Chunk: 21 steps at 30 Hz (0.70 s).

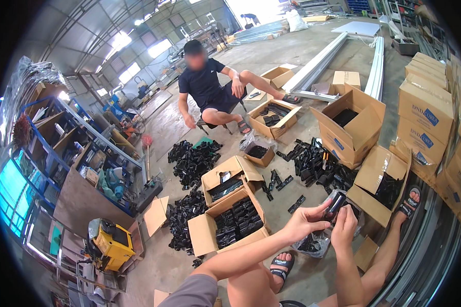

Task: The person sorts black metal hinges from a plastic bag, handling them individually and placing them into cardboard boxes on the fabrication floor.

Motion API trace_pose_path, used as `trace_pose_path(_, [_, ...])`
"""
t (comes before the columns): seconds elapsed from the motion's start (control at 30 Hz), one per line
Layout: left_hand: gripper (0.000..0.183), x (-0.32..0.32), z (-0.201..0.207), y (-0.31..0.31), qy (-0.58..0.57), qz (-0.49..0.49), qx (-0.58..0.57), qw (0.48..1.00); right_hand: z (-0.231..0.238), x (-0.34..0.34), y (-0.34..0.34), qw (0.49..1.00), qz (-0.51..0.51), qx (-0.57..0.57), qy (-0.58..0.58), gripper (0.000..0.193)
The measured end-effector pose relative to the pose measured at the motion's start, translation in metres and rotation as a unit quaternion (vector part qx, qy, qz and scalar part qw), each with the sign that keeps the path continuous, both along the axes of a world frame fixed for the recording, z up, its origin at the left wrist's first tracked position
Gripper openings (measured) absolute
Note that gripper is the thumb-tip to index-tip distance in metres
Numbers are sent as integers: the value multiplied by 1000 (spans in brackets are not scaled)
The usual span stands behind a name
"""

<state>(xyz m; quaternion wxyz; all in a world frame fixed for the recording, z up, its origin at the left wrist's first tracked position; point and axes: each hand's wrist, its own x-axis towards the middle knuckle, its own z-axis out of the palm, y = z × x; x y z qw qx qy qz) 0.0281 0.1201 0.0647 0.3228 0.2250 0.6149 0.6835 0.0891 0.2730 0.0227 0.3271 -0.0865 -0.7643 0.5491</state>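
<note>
Between my hands is a small glossy black part (336,202); its exact kind does not show. My left hand (308,223) pinches it from the left with thumb and fingers. My right hand (344,223) closes on its lower right side. Below them sits a see-through plastic bag (320,245) with small dark pieces inside. To the left, an open carton (202,240) holds rows of black parts. Just beyond my hands, a heap of loose black parts (317,166) lies on the floor, with a single black part (296,204) nearer.
Another person (210,84) sits across from me by an open carton (287,125). More black heaps (194,158) lie at centre left. Open cartons (376,176) and stacked closed cartons (424,110) stand at right. A yellow machine (112,243) and a shelf rack (61,128) are at left.
</note>
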Motion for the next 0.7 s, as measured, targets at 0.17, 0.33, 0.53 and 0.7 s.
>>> trace_pose_path(0.17, [70,-2,4,-5,-48,5,27,998,22,2,-2,995,50,41,79,28])
trace_pose_path(0.33, [68,-1,2,-7,-53,-3,9,999,6,5,7,995,103,-18,-3,29])
trace_pose_path(0.53, [68,-1,4,-7,-70,-2,3,998,12,6,4,997,75,14,1,27])
trace_pose_path(0.7, [68,0,8,-7,-87,4,10,996,20,6,1,994,78,65,50,25])
